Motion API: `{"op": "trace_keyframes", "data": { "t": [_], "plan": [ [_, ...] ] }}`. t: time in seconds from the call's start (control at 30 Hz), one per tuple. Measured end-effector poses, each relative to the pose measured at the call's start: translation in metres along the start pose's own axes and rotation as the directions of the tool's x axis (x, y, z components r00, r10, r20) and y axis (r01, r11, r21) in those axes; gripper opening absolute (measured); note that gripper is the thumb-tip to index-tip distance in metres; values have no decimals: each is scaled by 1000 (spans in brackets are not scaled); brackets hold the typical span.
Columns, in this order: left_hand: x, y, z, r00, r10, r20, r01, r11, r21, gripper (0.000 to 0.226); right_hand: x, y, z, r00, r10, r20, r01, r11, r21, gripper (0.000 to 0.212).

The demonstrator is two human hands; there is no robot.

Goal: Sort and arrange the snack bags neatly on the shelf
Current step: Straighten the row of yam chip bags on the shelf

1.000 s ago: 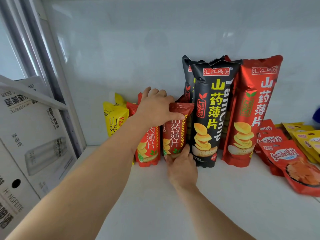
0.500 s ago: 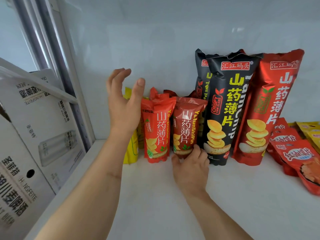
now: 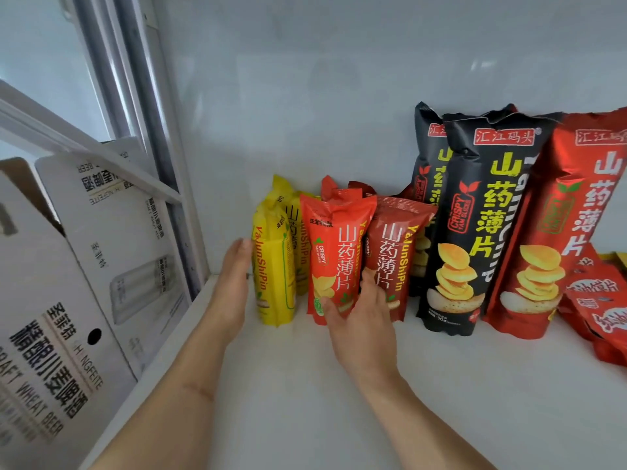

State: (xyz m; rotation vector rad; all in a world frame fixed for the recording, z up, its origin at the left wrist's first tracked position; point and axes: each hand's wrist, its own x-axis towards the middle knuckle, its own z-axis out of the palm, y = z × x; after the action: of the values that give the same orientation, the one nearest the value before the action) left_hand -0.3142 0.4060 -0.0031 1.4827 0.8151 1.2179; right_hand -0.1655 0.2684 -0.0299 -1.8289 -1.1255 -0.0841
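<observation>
Two small yellow foil snack bags (image 3: pixel 273 266) stand upright at the left end of the row on the white shelf (image 3: pixel 339 385), one behind the other. The left hand (image 3: pixel 234 283) lies flat against the front one's side, fingers straight. Just beside them stand an orange-red small bag (image 3: pixel 334 252) with at least one more behind it, and one dark red small bag (image 3: pixel 395 252); the right hand (image 3: pixel 359 320) holds across their lower fronts, fingers loosely curled. Further right stand two tall black bags (image 3: pixel 481 225) and one tall red bag (image 3: pixel 576 225). Flat red pouches (image 3: pixel 600 300) lie at the right edge. Two white printed cartons (image 3: pixel 84 266) stand outside the shelf's left frame.
</observation>
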Motion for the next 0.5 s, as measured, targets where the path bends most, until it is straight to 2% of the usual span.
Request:
{"op": "trace_keyframes", "data": {
  "t": [0.13, 0.2, 0.27, 0.37, 0.5],
  "plan": [
    [7, -8, -3, 972, -63, 228, 62, 998, 11, 65, -2, -4, 11, 999, 43, -26, -46, 990, -130, 88],
    [9, -8, -7, 941, -78, 330, 77, 997, 17, 68, 1, -4, 14, 998, 65, -27, -68, 982, -174, 87],
    [9, -4, -10, 922, -95, 374, 95, 995, 19, 74, 3, -4, 17, 995, 97, -14, -98, 977, -188, 87],
    [7, -4, -12, 923, -94, 374, 92, 995, 24, 70, 5, -6, 23, 989, 145, 5, -142, 975, -172, 91],
    [7, -13, -10, 963, -127, 240, 107, 990, 96, 73, 5, -4, 29, 985, 170, 8, -166, 969, -184, 93]
  ]
}}
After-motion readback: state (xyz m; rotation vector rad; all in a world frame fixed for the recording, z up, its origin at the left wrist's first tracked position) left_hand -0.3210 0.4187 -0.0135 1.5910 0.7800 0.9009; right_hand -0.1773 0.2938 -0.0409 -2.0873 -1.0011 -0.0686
